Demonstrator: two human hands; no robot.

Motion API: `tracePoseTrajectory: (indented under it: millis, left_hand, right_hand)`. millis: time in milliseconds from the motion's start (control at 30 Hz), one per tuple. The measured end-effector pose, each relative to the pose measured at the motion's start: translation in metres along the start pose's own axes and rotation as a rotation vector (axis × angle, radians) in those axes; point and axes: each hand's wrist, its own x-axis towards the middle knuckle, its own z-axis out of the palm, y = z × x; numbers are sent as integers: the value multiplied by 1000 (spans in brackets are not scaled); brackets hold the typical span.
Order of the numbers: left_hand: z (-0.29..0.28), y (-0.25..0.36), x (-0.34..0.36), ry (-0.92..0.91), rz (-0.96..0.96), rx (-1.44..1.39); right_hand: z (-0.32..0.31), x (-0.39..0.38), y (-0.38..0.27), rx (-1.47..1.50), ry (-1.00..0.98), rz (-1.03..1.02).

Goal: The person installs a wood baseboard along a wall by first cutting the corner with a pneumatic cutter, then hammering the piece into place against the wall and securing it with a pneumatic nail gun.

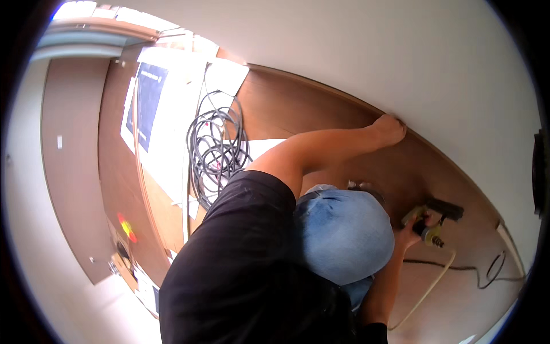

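Note:
My left arm reaches out to the foot of the pale wall, where my left hand rests against a brown baseboard. Its fingers look curled in, and whatever they might pinch is hidden. Lower down, my right hand is closed around the handle of a nail gun, which has a dark bar-shaped magazine and a yellowish-green body. A pale air hose trails from the tool toward the lower edge. My denim-covered knee lies between my arms and hides part of the floor.
A tangled coil of black cable lies left of my arm, on white sheets spread over brown flooring. Another dark cable snakes along the floor at right. A brown door panel stands at far left. Tall pale wall borders the right.

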Motion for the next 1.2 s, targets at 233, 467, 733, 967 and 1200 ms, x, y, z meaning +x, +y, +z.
tracePoseTrajectory:
  millis: [233, 467, 733, 967, 1200]
  left_hand:
    - [16, -97, -132, 566, -709, -788]
    - [49, -259, -179, 1030, -1155, -1332]
    - [40, -281, -199, 949, -1141, -1392]
    - [56, -271, -186, 833, -1015, -1338]
    - [104, -185, -204, 697, -831, -1253]
  right_hand:
    - [-12, 12, 6, -75, -66, -57]
    - [-5, 13, -1, -118, -42, -86]
    - [5, 8, 9, -168, -12, -91]
    - [11, -7, -4, 8, 72, 20]
    - [-7, 15, 15, 390, 342, 386]
